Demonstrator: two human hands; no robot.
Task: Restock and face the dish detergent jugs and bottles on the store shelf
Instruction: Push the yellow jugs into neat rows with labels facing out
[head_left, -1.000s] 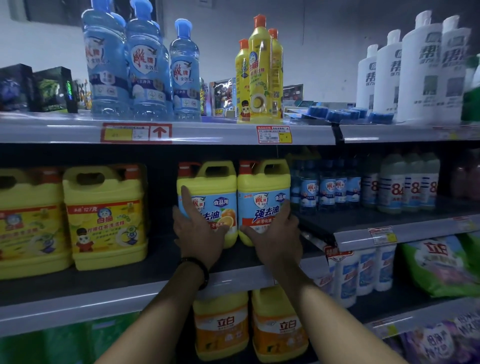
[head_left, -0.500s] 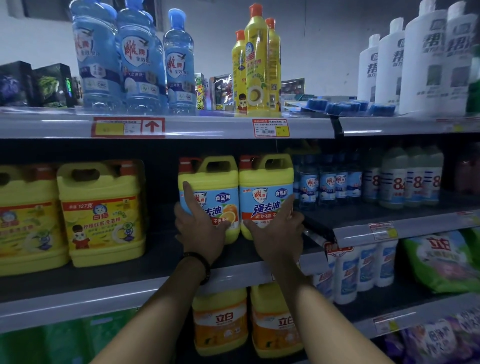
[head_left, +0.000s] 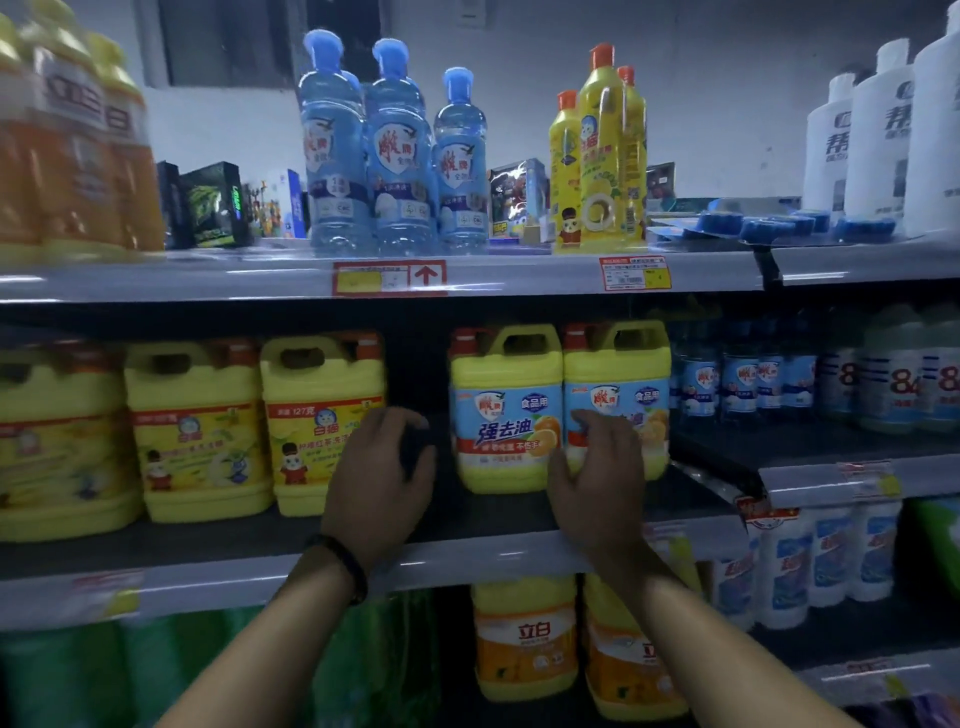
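Note:
Two yellow detergent jugs with blue labels stand side by side on the middle shelf (head_left: 467, 564), the left jug (head_left: 506, 410) and the right jug (head_left: 623, 364), labels facing out. My right hand (head_left: 602, 478) is in front of the right jug with bent fingertips on its label, near the seam between the two. My left hand (head_left: 382, 478) hovers in the dark gap left of the left jug, fingers loosely curled, holding nothing. A black band is on my left wrist.
Three yellow jugs (head_left: 317, 415) with yellow labels fill the middle shelf to the left. Small blue-labelled bottles (head_left: 737, 374) stand to the right. The top shelf holds blue bottles (head_left: 395, 156), yellow bottles (head_left: 597, 156) and white bottles (head_left: 883, 130). Orange-labelled jugs (head_left: 524, 639) sit below.
My left hand has come off the left blue-label jug into the gap beside it. My right hand has shifted from the right jug's side to its front. The view has swung left.

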